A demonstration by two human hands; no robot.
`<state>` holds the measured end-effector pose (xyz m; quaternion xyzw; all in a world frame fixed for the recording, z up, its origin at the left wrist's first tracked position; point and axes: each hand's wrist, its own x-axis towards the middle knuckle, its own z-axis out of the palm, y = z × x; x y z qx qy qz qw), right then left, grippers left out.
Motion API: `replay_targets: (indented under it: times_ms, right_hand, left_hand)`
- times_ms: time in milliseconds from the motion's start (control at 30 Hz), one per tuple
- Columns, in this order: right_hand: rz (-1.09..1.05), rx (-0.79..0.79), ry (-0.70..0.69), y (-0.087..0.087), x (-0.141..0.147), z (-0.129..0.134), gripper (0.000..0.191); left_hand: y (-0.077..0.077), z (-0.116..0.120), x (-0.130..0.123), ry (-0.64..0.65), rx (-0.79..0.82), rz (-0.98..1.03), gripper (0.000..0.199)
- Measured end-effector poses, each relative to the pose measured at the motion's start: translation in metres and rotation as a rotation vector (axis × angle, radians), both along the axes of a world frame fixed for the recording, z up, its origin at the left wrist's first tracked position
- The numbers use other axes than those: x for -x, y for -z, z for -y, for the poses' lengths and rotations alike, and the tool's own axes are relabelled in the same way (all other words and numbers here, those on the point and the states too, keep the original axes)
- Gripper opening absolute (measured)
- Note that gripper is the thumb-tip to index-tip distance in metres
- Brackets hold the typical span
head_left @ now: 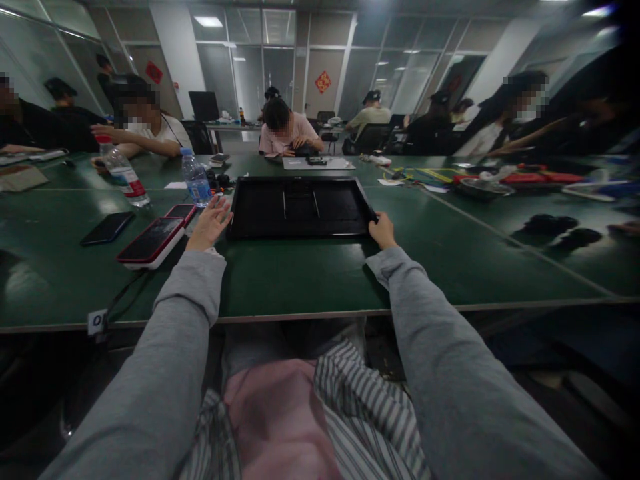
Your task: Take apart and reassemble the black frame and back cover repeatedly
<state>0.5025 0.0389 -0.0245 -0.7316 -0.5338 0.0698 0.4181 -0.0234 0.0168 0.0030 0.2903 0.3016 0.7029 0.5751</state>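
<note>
A black rectangular tray-like panel [260,212] with a raised rim lies on the green table, and two thin light strips stand out on its inner face. My right hand [383,230] is closed on its right edge, near the front corner. Beside the left edge is my left hand [210,223], its fingers spread and nothing held in them; whether the fingertips touch the rim cannot be made out.
Left of the panel are a blue-capped bottle [196,179], a red-capped bottle [124,175], a red-edged device [153,241] and a dark phone [107,228]. Cables [425,175] and black objects [550,227] lie right. A person [287,133] sits opposite.
</note>
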Motion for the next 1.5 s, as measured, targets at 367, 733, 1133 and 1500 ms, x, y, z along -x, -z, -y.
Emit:
replay_targets:
  times_ms: [367, 733, 1133, 1500]
  right_hand:
    - [-0.005, 0.004, -0.003, 0.001, -0.001, 0.0, 0.052]
    - [0.007, -0.069, -0.05, -0.012, 0.009, 0.013, 0.045]
    - [0.031, -0.001, -0.009, 0.0, 0.0, 0.001, 0.053]
    - [-0.011, -0.017, -0.017, -0.001, -0.001, 0.0, 0.053]
  left_hand:
    - [-0.002, 0.003, -0.001, -0.028, 0.018, -0.004, 0.039]
    - [-0.009, 0.008, -0.001, -0.036, 0.031, 0.034, 0.019]
    - [-0.012, 0.008, -0.002, -0.039, 0.049, 0.049, 0.015]
    - [-0.014, 0.015, -0.004, -0.038, 0.003, -0.016, 0.025]
